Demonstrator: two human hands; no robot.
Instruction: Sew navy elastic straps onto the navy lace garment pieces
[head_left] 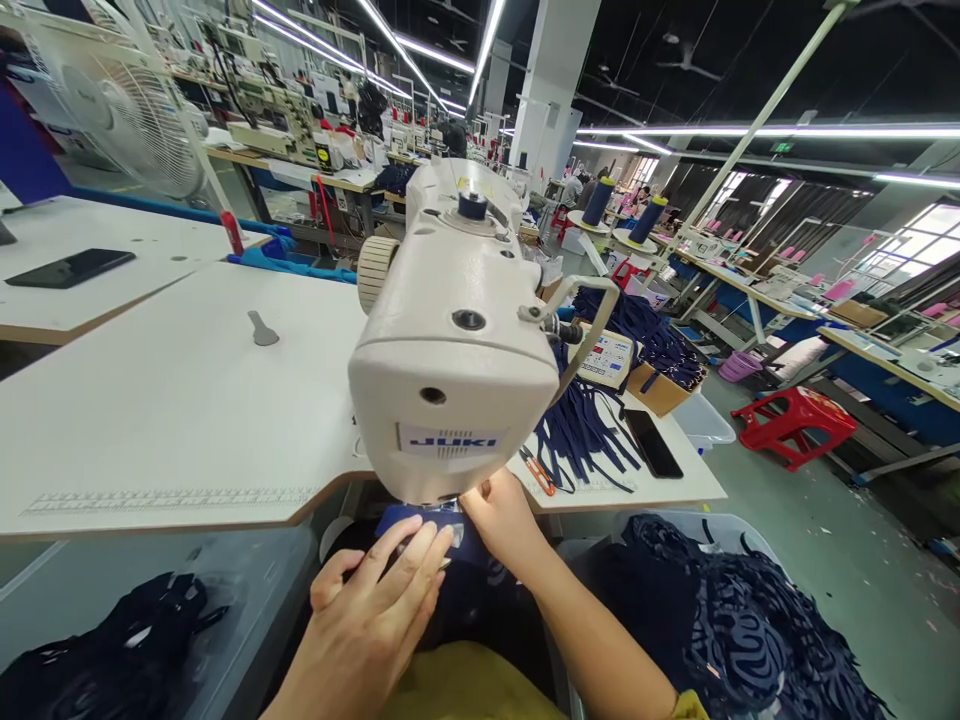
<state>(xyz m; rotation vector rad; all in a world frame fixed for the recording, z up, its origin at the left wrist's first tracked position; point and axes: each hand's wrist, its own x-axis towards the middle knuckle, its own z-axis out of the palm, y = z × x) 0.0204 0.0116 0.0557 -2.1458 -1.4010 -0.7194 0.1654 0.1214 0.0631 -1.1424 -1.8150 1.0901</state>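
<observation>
A white sewing machine (454,380) marked JUKI fills the middle, its head over my hands. Beneath it lies a piece of navy fabric (472,548). My left hand (386,600) rests on the fabric from the near left, its fingers stretched out and lying flat near a small clear, shiny patch. Close under the machine head, my right hand (501,515) is closed with curled fingers at the fabric's right edge. The machine hides its fingertips, the needle and the presser foot.
The white table (172,400) bears a grey metal piece (262,328). On the right are navy straps (585,430), orange-handled snips (538,474) and a phone (654,443). Bins of navy garments (720,610) stand below both sides. A red stool (795,425) is further right.
</observation>
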